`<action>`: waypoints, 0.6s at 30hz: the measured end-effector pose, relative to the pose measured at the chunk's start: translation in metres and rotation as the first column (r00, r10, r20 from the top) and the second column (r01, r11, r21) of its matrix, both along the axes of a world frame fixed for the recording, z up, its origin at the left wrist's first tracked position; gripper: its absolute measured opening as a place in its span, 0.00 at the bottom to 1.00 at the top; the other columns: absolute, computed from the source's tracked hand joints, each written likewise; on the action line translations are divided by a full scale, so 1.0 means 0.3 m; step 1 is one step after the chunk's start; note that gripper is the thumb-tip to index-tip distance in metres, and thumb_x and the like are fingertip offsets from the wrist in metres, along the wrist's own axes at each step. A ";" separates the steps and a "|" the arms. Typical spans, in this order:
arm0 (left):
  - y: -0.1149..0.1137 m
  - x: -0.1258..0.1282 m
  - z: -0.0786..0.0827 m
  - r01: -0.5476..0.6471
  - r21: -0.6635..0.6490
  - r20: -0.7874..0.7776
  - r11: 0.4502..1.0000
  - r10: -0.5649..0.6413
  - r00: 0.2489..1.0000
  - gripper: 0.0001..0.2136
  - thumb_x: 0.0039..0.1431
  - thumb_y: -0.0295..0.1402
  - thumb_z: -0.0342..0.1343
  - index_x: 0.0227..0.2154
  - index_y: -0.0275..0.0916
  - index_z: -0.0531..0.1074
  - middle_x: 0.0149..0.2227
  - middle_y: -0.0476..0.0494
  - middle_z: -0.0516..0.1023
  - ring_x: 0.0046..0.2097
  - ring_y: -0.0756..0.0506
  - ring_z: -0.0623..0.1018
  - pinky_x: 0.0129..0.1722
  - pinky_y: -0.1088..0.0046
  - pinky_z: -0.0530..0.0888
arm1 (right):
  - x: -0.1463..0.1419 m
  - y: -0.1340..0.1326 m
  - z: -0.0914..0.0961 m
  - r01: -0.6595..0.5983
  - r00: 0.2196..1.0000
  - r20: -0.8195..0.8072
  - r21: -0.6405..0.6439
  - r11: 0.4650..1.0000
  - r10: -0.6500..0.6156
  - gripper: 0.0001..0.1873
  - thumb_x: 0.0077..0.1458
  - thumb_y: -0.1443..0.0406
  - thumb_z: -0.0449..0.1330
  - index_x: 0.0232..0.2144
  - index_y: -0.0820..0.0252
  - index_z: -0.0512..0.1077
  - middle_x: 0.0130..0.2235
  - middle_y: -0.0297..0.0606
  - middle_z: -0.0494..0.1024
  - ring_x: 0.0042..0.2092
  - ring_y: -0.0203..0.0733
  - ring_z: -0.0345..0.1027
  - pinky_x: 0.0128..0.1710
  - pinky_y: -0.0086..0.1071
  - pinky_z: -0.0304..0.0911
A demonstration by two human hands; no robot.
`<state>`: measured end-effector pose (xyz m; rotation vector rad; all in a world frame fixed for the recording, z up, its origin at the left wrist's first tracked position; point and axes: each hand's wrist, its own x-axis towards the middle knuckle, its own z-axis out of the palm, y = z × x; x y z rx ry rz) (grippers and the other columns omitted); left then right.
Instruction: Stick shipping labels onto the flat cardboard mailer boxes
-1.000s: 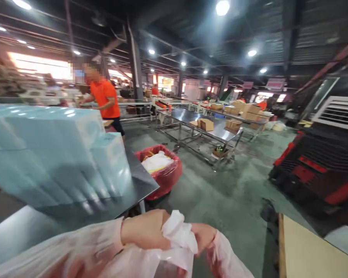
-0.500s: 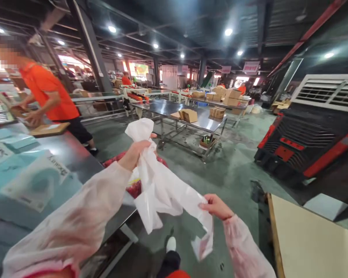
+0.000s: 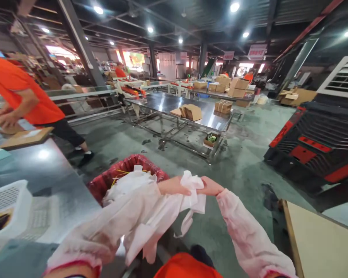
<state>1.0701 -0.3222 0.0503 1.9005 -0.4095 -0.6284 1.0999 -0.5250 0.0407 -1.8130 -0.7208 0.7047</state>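
My left hand [image 3: 174,186] and my right hand [image 3: 210,187] are close together in front of me, both closed on a long crumpled white strip [image 3: 159,218] of thin film or paper. Part of it bunches up between the two hands. Its loose folds hang below my left forearm, and a narrow curled tail dangles under my right hand. Just beyond my left hand stands a red bin [image 3: 97,184] whose rim looks wrapped in plastic. Crumpled white scrap [image 3: 133,179] and yellow straps lie inside it, partly hidden by my left sleeve.
A metal table [image 3: 66,185] on the left bears a white perforated basket [image 3: 10,204] and a flat carton [image 3: 26,138]. A co-worker in orange [image 3: 29,92] leans over it. Ahead is a steel table [image 3: 162,104] with cardboard. A black-and-red machine [image 3: 310,150] and a pale board [image 3: 321,239] stand right.
My hands have come together, gathering the white strip between them. The view has shifted, bringing more of the red bin and the white basket into sight.
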 end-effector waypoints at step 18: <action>0.551 0.425 -0.189 -0.733 -0.004 0.009 0.680 0.733 0.680 0.19 0.44 0.42 0.62 0.37 0.36 0.74 0.38 0.44 0.78 0.42 0.41 0.74 0.44 0.67 0.70 | 0.857 0.393 -0.256 -0.232 0.969 -0.117 -0.109 0.967 0.219 0.26 0.38 0.45 0.62 0.19 0.65 0.73 0.18 0.30 0.64 0.24 0.30 0.52 0.25 0.29 0.48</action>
